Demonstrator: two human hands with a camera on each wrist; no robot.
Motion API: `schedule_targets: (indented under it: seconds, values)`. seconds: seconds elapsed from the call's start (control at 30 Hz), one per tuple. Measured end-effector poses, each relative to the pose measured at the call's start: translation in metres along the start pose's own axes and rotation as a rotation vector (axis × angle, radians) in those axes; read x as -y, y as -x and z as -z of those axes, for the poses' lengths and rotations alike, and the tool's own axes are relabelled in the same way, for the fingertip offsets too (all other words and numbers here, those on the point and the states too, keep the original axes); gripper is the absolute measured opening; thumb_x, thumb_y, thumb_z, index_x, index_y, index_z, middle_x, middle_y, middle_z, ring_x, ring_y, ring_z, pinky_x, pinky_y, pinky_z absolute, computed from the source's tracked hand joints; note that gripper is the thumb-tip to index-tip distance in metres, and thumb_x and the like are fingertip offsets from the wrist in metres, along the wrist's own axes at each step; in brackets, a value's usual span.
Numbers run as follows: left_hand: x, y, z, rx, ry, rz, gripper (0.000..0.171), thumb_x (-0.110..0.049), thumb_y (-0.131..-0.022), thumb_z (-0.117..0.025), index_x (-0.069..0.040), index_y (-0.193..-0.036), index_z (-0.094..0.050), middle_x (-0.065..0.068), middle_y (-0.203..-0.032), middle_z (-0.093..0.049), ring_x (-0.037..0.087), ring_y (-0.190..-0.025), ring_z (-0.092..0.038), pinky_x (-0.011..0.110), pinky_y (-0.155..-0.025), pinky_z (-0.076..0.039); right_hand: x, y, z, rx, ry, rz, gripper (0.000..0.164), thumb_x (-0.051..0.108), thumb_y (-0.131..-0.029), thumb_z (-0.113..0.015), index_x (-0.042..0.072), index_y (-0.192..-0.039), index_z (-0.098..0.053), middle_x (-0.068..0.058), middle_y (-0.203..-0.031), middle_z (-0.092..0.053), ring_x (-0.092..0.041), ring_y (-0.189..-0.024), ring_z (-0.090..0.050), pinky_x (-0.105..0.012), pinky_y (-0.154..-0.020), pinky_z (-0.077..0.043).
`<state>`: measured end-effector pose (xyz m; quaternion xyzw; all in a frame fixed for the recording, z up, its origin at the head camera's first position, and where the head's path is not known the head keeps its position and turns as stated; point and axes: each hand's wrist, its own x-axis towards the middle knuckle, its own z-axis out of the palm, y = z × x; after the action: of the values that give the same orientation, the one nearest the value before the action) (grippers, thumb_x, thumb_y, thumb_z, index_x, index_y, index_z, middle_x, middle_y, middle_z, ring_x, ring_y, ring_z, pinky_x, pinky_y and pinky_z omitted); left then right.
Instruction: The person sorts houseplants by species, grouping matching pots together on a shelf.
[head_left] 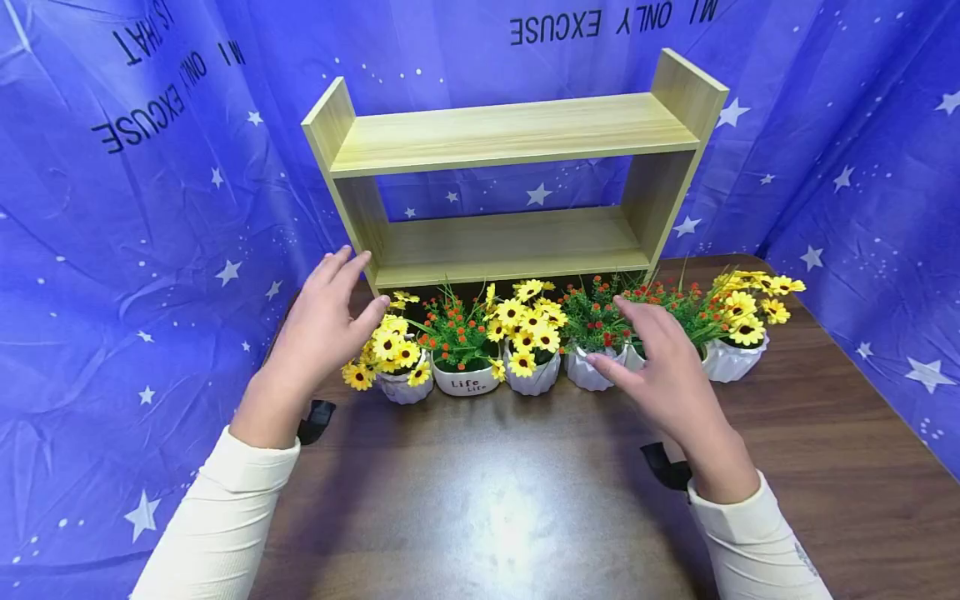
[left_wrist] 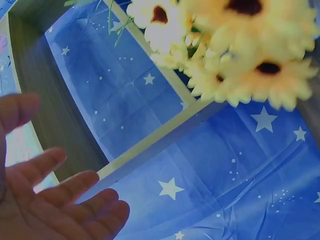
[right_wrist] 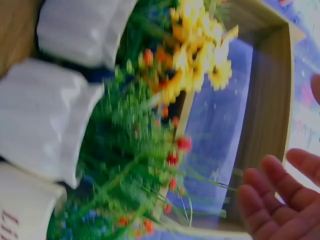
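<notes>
My left hand (head_left: 318, 325) is raised with its fingers extended, near the left end of a light wooden shelf (head_left: 517, 133) and beside a pot of yellow flowers (head_left: 388, 346). Nothing is in its grasp. In the left wrist view, large yellow flowers (left_wrist: 267, 70) lie beyond the fingers of the left hand (left_wrist: 65, 205). My right hand (head_left: 667, 375) hovers in front of the potted plants on the right, thumb apart from the fingers, holding nothing. It partly hides a pot of red-flowered greenery (head_left: 678, 308). Its palm side appears in the right wrist view (right_wrist: 280, 205).
Along the shelf's front, several white pots stand in a row, including an oval pot lettered "Life" (head_left: 467, 383), a middle yellow-flowered pot (head_left: 532, 382) and another yellow-flowered one (head_left: 733, 361) at the right end. They sit on a brown wooden table (head_left: 420, 500). Blue starry cloth (head_left: 187, 250) hangs behind.
</notes>
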<state>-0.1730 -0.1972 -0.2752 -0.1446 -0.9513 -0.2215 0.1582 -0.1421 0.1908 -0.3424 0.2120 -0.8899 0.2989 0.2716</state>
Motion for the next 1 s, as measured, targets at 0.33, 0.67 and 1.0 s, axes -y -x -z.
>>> schedule_targets:
  seconds: [0.33,0.67,1.0]
  values:
    - [0.013,-0.030,0.025,-0.009,0.072,0.078,0.057,-0.028,-0.096,-0.058,0.003,-0.143,-0.046,0.026,-0.142,-0.049,0.042,-0.133,-0.043,0.053,-0.109,-0.031,0.017,0.023,-0.046,0.052,-0.205,0.010,0.058,0.013,-0.076,-0.086,0.000,-0.127,-0.061,-0.008,-0.109,-0.067,-0.020,-0.092,-0.065,-0.035,-0.074,-0.056]
    - [0.019,-0.053,0.037,0.045,0.194,0.269,0.068,-0.040,-0.099,-0.051,-0.002,-0.153,-0.032,0.024,-0.149,-0.042,0.042,-0.133,-0.044,0.056,-0.105,-0.036,0.006,0.036,-0.092,0.200,-0.277,-0.488,0.075,0.034,-0.083,-0.080,-0.001,-0.141,-0.048,-0.022,-0.132,-0.056,-0.037,-0.122,-0.054,-0.051,-0.100,-0.043]
    - [0.012,-0.078,0.026,-0.066,0.367,0.305,0.066,-0.039,-0.099,-0.052,-0.011,-0.154,-0.029,0.017,-0.148,-0.045,0.035,-0.126,-0.054,0.047,-0.100,-0.045,0.003,0.036,-0.117,0.166,-0.309,-0.642,0.073,0.031,-0.086,-0.077,-0.006,-0.137,-0.041,-0.028,-0.135,-0.052,-0.038,-0.124,-0.052,-0.050,-0.101,-0.042]
